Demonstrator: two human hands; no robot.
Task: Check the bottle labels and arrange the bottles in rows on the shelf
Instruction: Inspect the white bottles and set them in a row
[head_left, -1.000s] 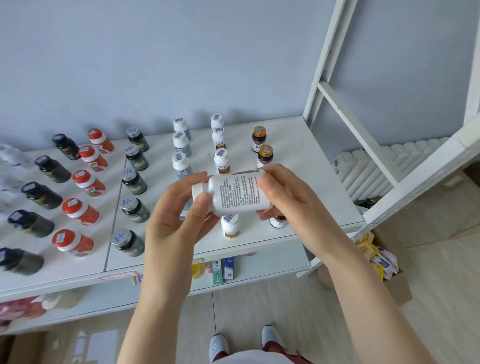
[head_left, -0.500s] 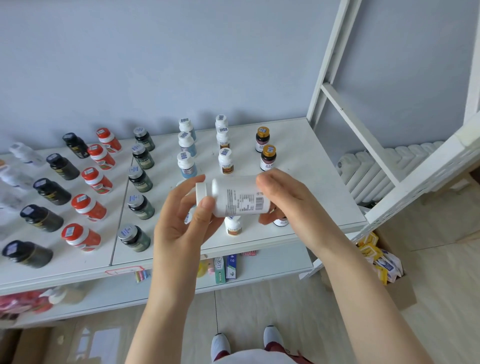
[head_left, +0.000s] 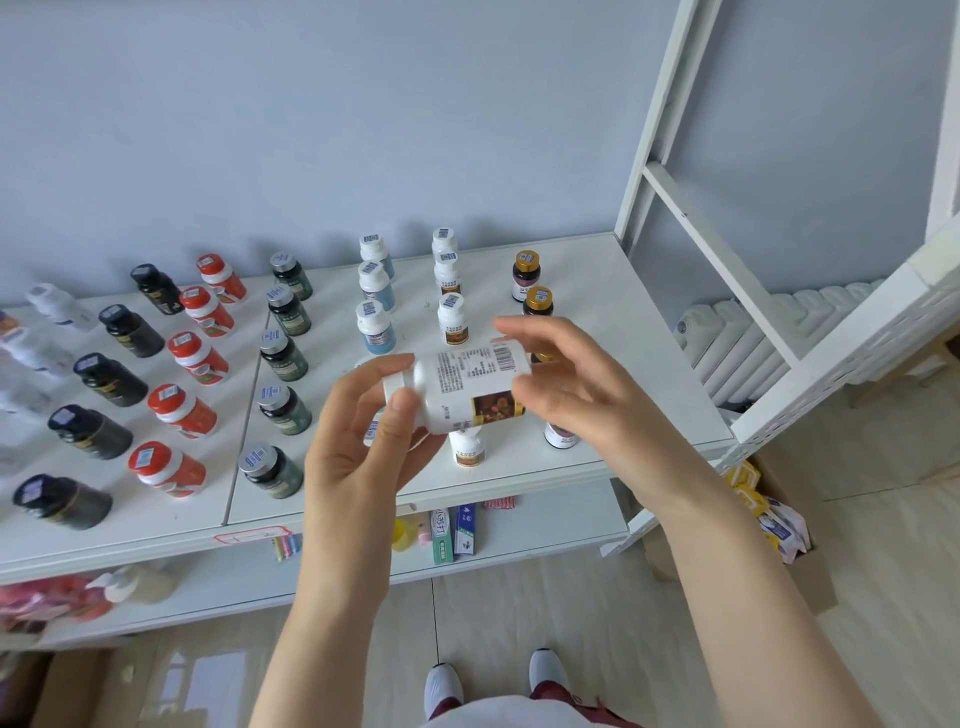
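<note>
White bottle (head_left: 467, 387): lying sideways in the air over the front of the shelf (head_left: 597, 291), cap towards my left, small print, a barcode and a brown picture facing me
Left hand (head_left: 363, 447): I grip the cap end, thumb on the near side, fingers curled behind it
Right hand (head_left: 576, 395): I hold the base end, thumb against the label, fingers arched loosely over the far side
Hands: apart, joined only by what they hold
Rows on the shelf: black bottles (head_left: 109, 379) far left, then red bottles (head_left: 197, 358), dark green bottles (head_left: 283, 358), blue-labelled bottles (head_left: 375, 327), brown-labelled bottles (head_left: 452, 319) and gold-capped bottles (head_left: 525, 275), all upright
Lower shelf: small boxes (head_left: 452, 535) standing at the front edge
</note>
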